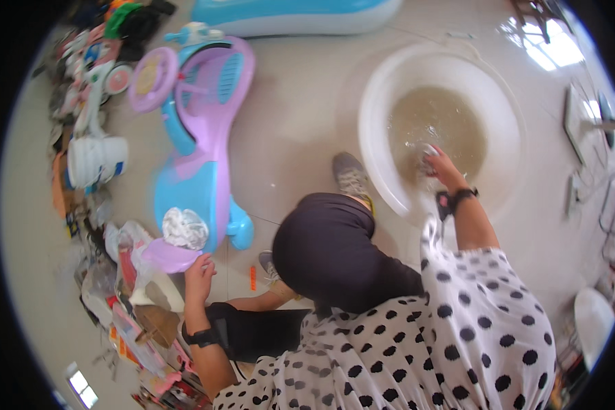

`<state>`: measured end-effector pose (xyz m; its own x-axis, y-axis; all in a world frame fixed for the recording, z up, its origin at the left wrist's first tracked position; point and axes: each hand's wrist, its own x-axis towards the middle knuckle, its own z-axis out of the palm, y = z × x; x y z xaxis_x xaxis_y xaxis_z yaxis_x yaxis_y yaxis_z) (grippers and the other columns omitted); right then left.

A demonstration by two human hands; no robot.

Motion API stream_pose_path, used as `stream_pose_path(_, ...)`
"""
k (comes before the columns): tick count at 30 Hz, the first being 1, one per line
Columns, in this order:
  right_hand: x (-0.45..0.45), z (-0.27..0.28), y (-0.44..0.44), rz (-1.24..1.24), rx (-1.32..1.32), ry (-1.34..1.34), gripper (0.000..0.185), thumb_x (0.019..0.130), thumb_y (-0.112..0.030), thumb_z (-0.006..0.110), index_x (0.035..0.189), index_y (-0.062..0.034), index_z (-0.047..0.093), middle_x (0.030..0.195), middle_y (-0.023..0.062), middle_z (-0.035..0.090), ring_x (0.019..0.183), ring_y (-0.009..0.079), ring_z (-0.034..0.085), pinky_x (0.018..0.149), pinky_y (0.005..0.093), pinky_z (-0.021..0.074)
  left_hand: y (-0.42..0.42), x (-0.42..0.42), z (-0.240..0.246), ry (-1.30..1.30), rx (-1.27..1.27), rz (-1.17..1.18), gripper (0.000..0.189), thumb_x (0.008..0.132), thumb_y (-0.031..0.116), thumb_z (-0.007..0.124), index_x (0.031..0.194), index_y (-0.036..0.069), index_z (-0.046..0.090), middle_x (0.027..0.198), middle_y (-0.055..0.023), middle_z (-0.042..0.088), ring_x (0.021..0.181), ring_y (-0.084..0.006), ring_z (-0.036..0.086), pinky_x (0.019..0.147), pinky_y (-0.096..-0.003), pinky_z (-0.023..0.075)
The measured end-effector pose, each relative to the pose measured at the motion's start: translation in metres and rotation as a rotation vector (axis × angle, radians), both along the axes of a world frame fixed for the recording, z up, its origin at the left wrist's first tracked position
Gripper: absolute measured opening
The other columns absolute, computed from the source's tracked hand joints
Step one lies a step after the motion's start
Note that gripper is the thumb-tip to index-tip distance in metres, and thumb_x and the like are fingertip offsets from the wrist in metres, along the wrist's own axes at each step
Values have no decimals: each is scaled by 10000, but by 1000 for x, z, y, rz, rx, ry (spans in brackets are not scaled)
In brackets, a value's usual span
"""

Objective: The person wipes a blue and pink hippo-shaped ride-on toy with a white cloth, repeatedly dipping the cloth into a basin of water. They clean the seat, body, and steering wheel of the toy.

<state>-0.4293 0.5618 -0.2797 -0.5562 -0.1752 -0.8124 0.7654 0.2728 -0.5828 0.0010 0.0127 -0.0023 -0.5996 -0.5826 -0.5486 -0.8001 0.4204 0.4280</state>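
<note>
My right hand (445, 168) is closed on a wet, whitish crumpled cloth (427, 158), low over the murky brownish water (441, 123) in a large round white tub (376, 148). My left hand (200, 271) has its fingers loosely bent and nothing visible in them, beside the purple rear edge of a blue and purple children's ride-on swing car (187, 189). On the seat end of that car lies a crumpled white and grey cloth (184, 228), just beyond the left fingertips.
A blue and white inflatable pool (297, 18) lies at the top. Toys, plastic bags and a white bucket (97, 161) line the left side. A small orange strip (253, 278) is on the tiled floor. A panel with cables (574, 123) stands at the right.
</note>
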Motion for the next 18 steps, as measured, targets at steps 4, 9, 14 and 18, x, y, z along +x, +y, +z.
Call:
stream_pose_path(4, -6, 36, 7, -343, -531, -115, 228, 939, -342, 620, 1107, -189, 616, 933, 26, 642, 846, 222, 621, 778, 459, 489, 8, -2, 4, 89, -61, -41, 304, 902, 51, 652, 1204, 28, 623, 915, -125, 678, 729, -180, 673, 668, -289, 526)
stream_pose_path(9, -23, 23, 19, -607, -490, -34, 249, 956, -400, 602, 844, -179, 584, 727, -5, 581, 666, 163, 577, 601, 335, 475, 11, -7, 5, 104, -109, -98, 311, 892, 47, 659, 1200, 22, 623, 882, -118, 684, 740, -183, 674, 677, -304, 531)
stream_pose_path(14, -31, -24, 56, -831, -677, -84, 175, 935, -274, 604, 807, -155, 600, 700, -6, 600, 650, 173, 593, 624, 340, 512, 12, -10, 8, 146, -108, -101, 320, 904, 54, 640, 1221, 18, 615, 910, -112, 688, 750, -164, 692, 680, -288, 541)
stream_pose_path(18, -24, -35, 62, -1088, -629, -153, 122, 912, -165, 588, 967, -76, 650, 973, 76, 702, 892, 229, 667, 758, 380, 553, 15, -14, 13, 195, -151, -145, 314, 914, 54, 623, 1225, 12, 613, 916, -109, 686, 764, -162, 690, 701, -287, 544)
